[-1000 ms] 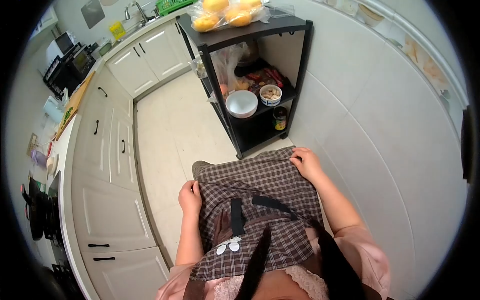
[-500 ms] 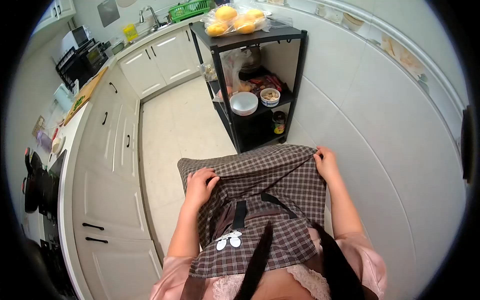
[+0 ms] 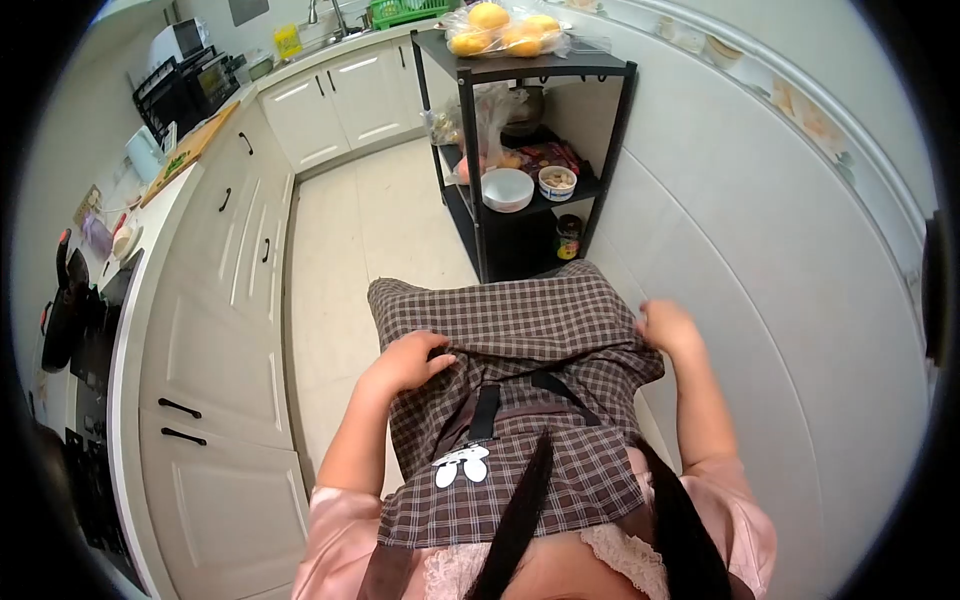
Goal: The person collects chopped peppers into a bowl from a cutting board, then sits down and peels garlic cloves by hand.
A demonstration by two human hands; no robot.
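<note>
I am wearing a brown and white checked apron [image 3: 500, 310] with dark straps and a white patch on its bib. Its lower part spreads out in front of me and bunches into a fold across the middle. My left hand [image 3: 408, 362] is closed on the cloth at the left end of this fold, thumb towards the middle. At the apron's right edge is my right hand [image 3: 668, 325], fingers curled in at the cloth; motion blurs its fingertips.
Ahead stands a black shelf rack [image 3: 470, 150] with bagged yellow fruit [image 3: 490, 30] on top and bowls [image 3: 507, 190] lower down. White cabinets [image 3: 215, 330] and a counter with a cutting board [image 3: 195, 150] run along the left. A tiled wall [image 3: 760, 250] is close on the right.
The apron's lower part has shifted and its right corner hangs differently, now rounded. My left hand has moved slightly right, my right hand slightly right and down. The view has tilted a little.
</note>
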